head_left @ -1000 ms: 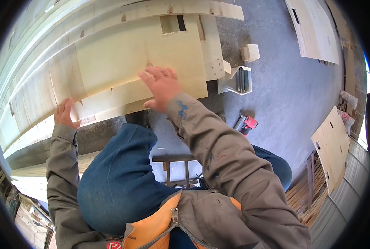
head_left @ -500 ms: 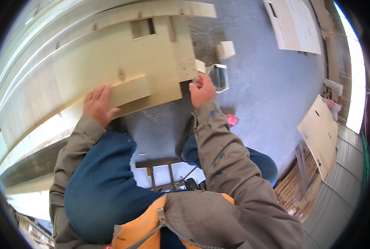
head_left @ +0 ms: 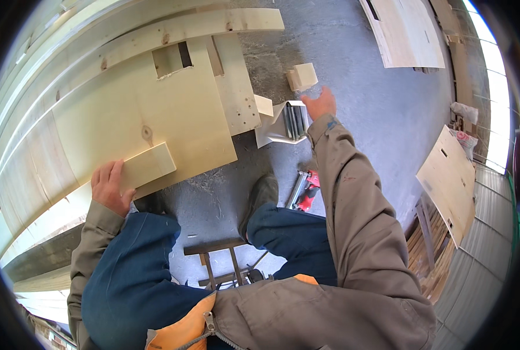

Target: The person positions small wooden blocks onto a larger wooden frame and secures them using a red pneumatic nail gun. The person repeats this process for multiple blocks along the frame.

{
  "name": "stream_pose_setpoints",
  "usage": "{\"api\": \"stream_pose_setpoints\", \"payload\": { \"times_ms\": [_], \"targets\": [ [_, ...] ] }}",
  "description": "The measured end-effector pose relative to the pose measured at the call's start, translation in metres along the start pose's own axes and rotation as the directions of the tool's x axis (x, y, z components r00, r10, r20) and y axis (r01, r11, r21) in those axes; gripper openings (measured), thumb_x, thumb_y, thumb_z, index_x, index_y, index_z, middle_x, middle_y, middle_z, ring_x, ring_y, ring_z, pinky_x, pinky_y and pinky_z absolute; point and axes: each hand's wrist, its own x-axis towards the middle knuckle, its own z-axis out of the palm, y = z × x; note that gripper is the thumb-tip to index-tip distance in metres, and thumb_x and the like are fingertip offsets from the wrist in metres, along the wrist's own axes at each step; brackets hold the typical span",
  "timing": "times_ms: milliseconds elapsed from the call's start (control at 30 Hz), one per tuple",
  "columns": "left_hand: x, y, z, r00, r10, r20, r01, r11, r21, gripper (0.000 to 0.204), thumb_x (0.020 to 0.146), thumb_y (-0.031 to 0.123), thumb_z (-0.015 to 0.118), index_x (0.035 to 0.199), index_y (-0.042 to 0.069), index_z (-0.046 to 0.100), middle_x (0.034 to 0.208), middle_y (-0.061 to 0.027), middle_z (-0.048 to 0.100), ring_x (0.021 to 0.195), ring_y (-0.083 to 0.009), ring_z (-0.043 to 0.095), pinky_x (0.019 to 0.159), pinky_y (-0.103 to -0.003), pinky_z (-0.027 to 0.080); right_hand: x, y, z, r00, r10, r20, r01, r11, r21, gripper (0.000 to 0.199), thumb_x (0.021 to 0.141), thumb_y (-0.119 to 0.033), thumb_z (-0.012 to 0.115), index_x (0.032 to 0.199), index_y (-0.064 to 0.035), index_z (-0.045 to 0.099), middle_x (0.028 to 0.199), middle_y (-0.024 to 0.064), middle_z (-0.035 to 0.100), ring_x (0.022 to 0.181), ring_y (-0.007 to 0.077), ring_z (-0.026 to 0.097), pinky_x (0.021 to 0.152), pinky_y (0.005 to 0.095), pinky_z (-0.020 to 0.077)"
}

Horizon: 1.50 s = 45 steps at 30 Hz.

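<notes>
In the left centre of the frame, a short plank is gripped by the left hand, with the fingers laid over its top and the thumb at its near edge. It rests along the near edge of a plywood panel, and is probably held there so that its alignment with that edge is kept. The plank's free end is pointed up and right, away from the hand.

The right hand is reached out to the upper centre right, its thumb and fingers apart, with nothing seen between them. It is well apart from the plank; just left of it a white box of dark strips is seen, and just above, a wood block. A red nailer is laid on the floor below, perhaps to be kept within reach.
</notes>
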Motion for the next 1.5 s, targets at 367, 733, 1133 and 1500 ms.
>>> {"api": "stream_pose_setpoints", "payload": {
  "times_ms": [367,733,1133,1500],
  "targets": [
    [-0.007,-0.009,-0.001,0.999,-0.033,0.008,0.034,0.999,-0.032,0.084,0.068,0.009,0.088,0.145,-0.001,0.056,0.137,-0.0211,0.060,0.126,-0.0438,0.056,0.111,-0.052,0.045,0.077,-0.011,0.041,0.989,0.015,0.147,-0.001,0.996,-0.091,0.094,0.078,-0.045,0.091,0.154,-0.0098,0.049,0.150,0.0184,0.060,0.142,0.0390,0.055,0.114,0.0510,0.0479],
    [-0.008,-0.001,-0.013,0.995,-0.098,0.022,0.098,0.995,0.005,0.082,0.071,0.009,0.089,0.145,0.003,0.056,0.140,-0.0201,0.058,0.129,-0.0440,0.055,0.112,-0.050,0.047,0.025,-0.034,0.018,0.978,-0.163,-0.134,0.200,0.916,0.347,0.066,0.081,-0.040,0.090,0.125,0.0042,0.069,0.118,0.0183,0.075,0.108,0.0329,0.072,0.096,0.0445,0.0547],
    [-0.009,-0.007,0.010,0.992,-0.101,-0.072,0.096,0.994,-0.058,0.081,0.072,0.011,0.088,0.146,0.008,0.058,0.141,-0.0172,0.059,0.133,-0.0422,0.053,0.116,-0.049,0.044,-0.240,-0.160,0.041,0.831,-0.548,0.096,0.472,0.785,0.400,0.084,0.073,-0.026,0.093,0.144,-0.0008,0.057,0.135,0.0230,0.064,0.126,0.0411,0.061,0.108,0.0506,0.0496],
    [-0.013,-0.009,0.010,0.988,-0.139,-0.073,0.128,0.982,-0.138,0.080,0.072,0.012,0.088,0.147,0.009,0.059,0.144,-0.0146,0.059,0.135,-0.0414,0.051,0.118,-0.049,0.042,-0.237,-0.196,0.036,0.556,-0.780,0.286,0.740,0.622,0.255,0.075,0.078,-0.003,0.081,0.149,-0.0117,0.057,0.150,0.0107,0.058,0.138,0.0365,0.054,0.118,0.0477,0.0424]
  ]
}}
